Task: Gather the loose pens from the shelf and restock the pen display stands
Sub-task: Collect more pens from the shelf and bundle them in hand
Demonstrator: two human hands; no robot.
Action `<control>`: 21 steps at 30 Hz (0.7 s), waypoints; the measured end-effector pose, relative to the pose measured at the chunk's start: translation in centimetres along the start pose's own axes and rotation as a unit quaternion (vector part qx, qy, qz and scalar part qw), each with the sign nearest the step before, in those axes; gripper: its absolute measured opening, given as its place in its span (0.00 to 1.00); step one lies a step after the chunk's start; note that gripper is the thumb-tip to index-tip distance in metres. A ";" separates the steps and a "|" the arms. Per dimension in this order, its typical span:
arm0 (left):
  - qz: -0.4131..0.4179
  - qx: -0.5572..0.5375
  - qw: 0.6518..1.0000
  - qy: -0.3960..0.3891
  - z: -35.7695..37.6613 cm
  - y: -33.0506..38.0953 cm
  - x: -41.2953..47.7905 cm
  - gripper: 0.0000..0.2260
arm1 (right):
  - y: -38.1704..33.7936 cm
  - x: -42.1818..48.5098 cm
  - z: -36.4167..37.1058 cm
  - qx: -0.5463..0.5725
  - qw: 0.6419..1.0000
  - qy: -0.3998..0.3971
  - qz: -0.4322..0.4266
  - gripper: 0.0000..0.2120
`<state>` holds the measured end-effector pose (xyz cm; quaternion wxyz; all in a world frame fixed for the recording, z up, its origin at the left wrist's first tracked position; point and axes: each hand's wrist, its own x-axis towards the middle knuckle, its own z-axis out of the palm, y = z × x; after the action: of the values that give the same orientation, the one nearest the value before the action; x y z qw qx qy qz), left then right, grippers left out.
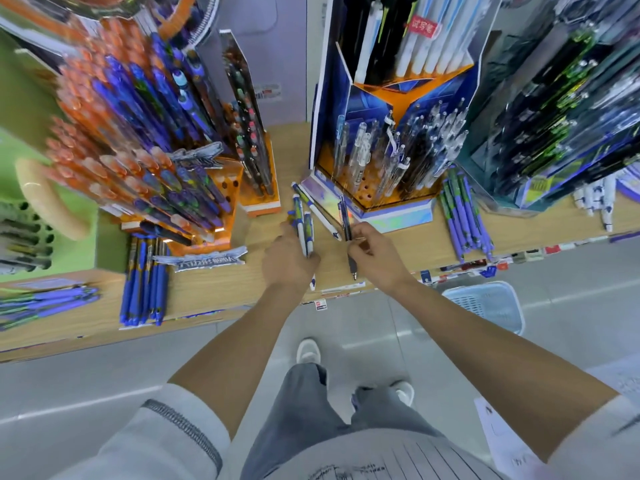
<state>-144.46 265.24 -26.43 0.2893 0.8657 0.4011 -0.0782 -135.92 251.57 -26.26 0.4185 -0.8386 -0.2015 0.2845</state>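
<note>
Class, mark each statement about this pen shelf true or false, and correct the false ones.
1. The left hand grips several pens. True.
2. The right hand is empty. False: its fingers pinch a dark pen.
3. A white pen lies on the wooden shelf between the hands. True.
4. The blue basket stands on the shelf. False: it stands on the floor.

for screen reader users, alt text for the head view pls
A person's left hand grips a few white and blue pens while the right hand pinches a dark pen over a wooden shelf crowded with pen display stands.
</note>
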 end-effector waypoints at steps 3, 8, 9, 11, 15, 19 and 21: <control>-0.009 0.016 1.000 -0.005 -0.3 -0.1 0.0 0.22 | -0.3 0.3 0.6 0.003 1.000 -0.026 -0.006 0.05; -0.014 0.038 0.999 -0.002 -0.6 0.0 0.1 0.19 | 0.0 0.6 1.1 -0.036 0.998 -0.055 -0.019 0.03; -0.016 0.042 0.999 -0.002 -0.6 -0.1 0.1 0.19 | 0.2 0.6 0.9 -0.033 0.998 -0.052 -0.020 0.04; -0.018 0.047 0.999 -0.001 -0.7 -0.1 0.0 0.18 | 0.5 0.4 0.5 -0.025 0.998 -0.047 -0.019 0.04; -0.014 0.070 0.997 0.000 -0.7 -0.1 -0.4 0.16 | -0.1 0.7 0.3 0.019 0.999 -0.024 -0.026 0.07; -0.006 0.095 0.995 -0.012 -1.0 -0.2 -0.4 0.16 | -0.7 1.8 1.4 -0.021 0.997 -0.052 -0.057 0.06; -0.011 0.091 0.996 -0.009 -1.3 -0.1 -0.4 0.19 | -0.7 2.1 2.0 -0.050 0.993 -0.069 -0.078 0.07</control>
<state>-144.93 265.79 -25.24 0.2119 0.8832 0.3990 -0.1255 -135.71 254.29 -27.33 0.3824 -0.8182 -0.3088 0.2982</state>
